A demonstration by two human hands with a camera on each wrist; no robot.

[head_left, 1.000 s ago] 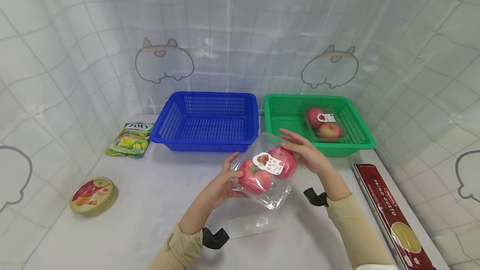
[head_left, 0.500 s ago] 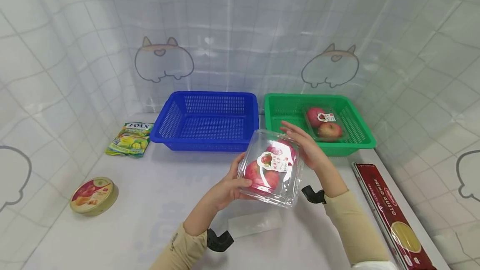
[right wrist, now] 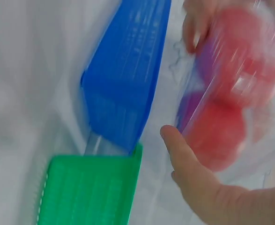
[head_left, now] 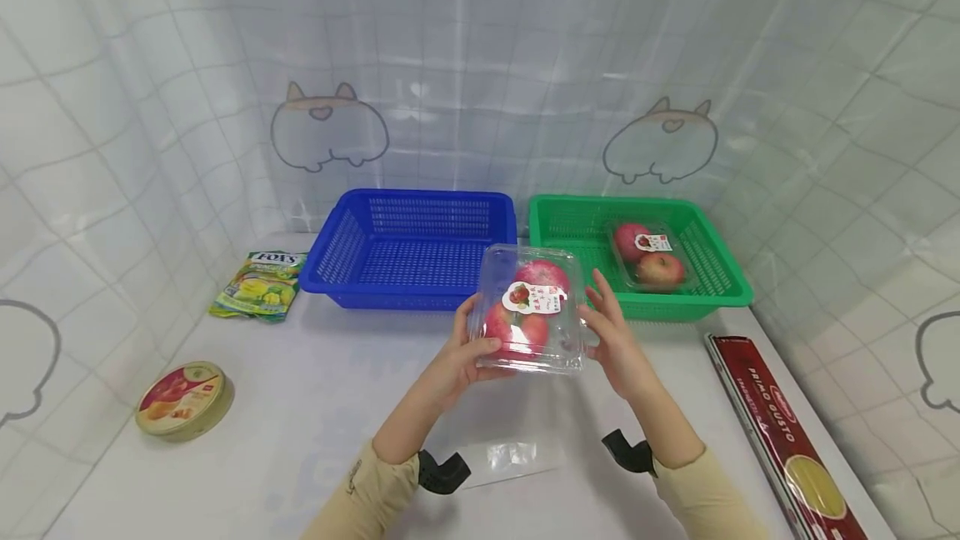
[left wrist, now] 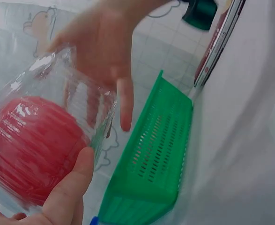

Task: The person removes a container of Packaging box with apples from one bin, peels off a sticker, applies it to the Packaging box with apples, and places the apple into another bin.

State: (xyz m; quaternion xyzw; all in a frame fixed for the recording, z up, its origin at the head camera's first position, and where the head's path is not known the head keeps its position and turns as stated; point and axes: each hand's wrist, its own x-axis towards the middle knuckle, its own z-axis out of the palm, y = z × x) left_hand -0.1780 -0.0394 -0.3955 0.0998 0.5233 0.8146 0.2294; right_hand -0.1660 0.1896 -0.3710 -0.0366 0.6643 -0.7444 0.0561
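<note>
My left hand [head_left: 459,358] grips a clear plastic box of apples [head_left: 529,307] by its left side, thumb over the near corner. Two red apples and a white label show through the lid. The box is held up above the table, in front of the two baskets. At its right side is my right hand [head_left: 617,342], fingers spread and straight, fingertips close to the box wall. In the left wrist view one apple [left wrist: 34,147] shows through the plastic, with the right hand [left wrist: 104,56] stretched out behind it. The right wrist view is blurred.
A blue basket [head_left: 322,276] and a green basket [head_left: 738,288] stand at the back; another box of apples [head_left: 651,257] lies in the green one. Left are a FOX'S candy bag [head_left: 261,286] and a round tin [head_left: 185,401]. A spaghetti box [head_left: 783,432] lies right.
The apple box has turned from slanting to nearly square and risen slightly toward the baskets. My right hand has moved from its upper right edge to beside its right wall.
</note>
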